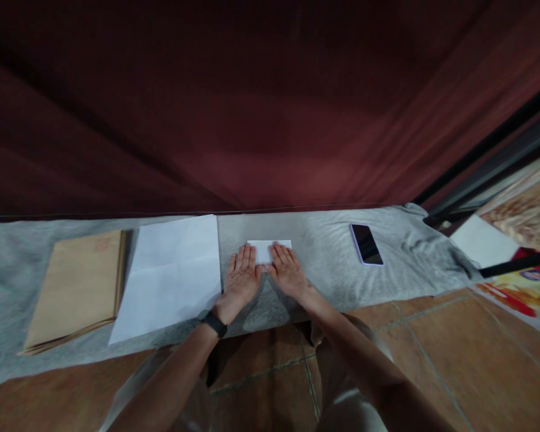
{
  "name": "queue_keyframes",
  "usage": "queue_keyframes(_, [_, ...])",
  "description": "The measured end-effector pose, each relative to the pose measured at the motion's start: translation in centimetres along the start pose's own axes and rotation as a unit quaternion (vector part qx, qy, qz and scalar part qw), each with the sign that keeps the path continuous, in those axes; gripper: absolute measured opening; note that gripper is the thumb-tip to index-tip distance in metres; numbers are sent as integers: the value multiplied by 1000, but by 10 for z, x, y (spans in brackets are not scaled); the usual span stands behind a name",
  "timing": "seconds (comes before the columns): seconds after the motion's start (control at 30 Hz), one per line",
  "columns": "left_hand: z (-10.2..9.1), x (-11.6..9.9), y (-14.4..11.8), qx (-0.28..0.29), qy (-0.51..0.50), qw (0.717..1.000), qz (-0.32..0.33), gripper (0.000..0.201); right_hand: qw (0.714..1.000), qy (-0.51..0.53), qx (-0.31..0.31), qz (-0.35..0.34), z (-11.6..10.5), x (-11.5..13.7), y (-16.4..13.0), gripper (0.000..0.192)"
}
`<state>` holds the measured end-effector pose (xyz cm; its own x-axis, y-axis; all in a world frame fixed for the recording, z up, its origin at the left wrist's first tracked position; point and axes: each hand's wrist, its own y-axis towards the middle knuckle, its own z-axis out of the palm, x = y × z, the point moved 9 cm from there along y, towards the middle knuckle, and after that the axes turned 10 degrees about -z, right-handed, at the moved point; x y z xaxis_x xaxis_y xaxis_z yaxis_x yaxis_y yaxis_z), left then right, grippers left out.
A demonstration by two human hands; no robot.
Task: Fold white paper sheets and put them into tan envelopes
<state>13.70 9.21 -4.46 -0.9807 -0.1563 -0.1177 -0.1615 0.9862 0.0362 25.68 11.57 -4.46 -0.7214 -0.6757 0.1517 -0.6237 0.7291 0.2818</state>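
A small folded piece of white paper (264,253) lies flat on the grey cloth (324,234) in front of me. My left hand (243,277) presses on its left part with fingers stretched out, and my right hand (288,273) lies flat on its right part. The thumbs meet or nearly meet at the paper's near edge. Between the hands the middle of the paper shows; its side parts are hidden under the fingers. A dark band (213,323) sits on my left wrist.
Left of my hands lie large white paper sheets (173,276), and farther left a stack of brown envelopes (78,282). To the right is a phone (366,245) in a purple case. A dark red curtain (270,138) hangs behind the cloth. Tiled floor (477,354) shows below.
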Motion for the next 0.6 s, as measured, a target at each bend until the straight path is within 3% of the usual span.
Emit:
queue_keyframes(0.2, [-2, 0, 1, -2, 0, 1000, -10, 63, 999, -33, -1, 41, -6, -31, -11, 63])
queue_keyframes(0.37, [-3, 1, 0, 6, 8, 1000, -22, 62, 998, -33, 12, 54, -10, -43, -17, 63])
queue_keyframes(0.47, [-7, 1, -2, 1, 6, 1000, -22, 62, 998, -28, 11, 50, -18, -40, -17, 65])
queue_keyframes(0.6, [-13, -1, 0, -2, 6, 1000, -18, 60, 999, 9, 33, -40, -22, -11, -10, 66])
